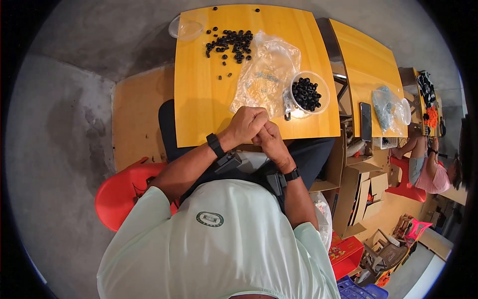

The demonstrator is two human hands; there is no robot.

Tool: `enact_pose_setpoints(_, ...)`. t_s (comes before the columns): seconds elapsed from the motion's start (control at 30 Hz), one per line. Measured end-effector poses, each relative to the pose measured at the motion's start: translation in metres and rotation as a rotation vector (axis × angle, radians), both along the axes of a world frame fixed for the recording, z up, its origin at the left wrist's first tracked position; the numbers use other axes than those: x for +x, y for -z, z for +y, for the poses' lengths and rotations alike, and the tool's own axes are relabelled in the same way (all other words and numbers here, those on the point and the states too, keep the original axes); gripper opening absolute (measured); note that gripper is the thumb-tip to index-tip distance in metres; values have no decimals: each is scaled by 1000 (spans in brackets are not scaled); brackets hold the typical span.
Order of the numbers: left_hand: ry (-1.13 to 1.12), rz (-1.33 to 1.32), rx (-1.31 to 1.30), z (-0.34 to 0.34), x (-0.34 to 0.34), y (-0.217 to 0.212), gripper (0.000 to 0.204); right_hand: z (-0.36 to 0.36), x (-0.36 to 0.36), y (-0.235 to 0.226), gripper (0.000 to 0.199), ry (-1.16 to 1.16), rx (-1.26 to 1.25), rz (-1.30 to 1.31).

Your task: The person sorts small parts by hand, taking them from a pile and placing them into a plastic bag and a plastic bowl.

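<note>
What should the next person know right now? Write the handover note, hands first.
Left hand and right hand: pressed together at the near edge of the yellow table; whatever they hold is hidden.
Loose black rings: scattered at the far end.
Clear tub: partly filled with black rings, right of a clear plastic bag.
Done: some rings are in the tub.
Left: the loose pile lies outside it.
</note>
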State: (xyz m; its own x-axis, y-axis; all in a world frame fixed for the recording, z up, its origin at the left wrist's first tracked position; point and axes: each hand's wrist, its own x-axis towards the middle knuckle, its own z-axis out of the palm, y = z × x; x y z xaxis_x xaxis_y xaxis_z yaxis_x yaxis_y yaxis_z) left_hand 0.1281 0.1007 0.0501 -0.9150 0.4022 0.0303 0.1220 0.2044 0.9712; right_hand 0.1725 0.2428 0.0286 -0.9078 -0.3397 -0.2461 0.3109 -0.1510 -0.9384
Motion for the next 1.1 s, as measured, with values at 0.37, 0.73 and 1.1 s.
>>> enact_pose_setpoints(0.37, -81, -151, 172, -38, 5, 3, 40, -4, -6, 1, 33, -74, -877, -381)
enact_pose_setpoints(0.73, -324, 165, -202, -58, 14, 38, 22, -6, 2, 6, 31, 0, -1006, -401)
enact_pose_setpoints(1.1, -290, 276, -278, -51, 12, 42, 19, -4, 7, 7, 32, -47, -1056, -311)
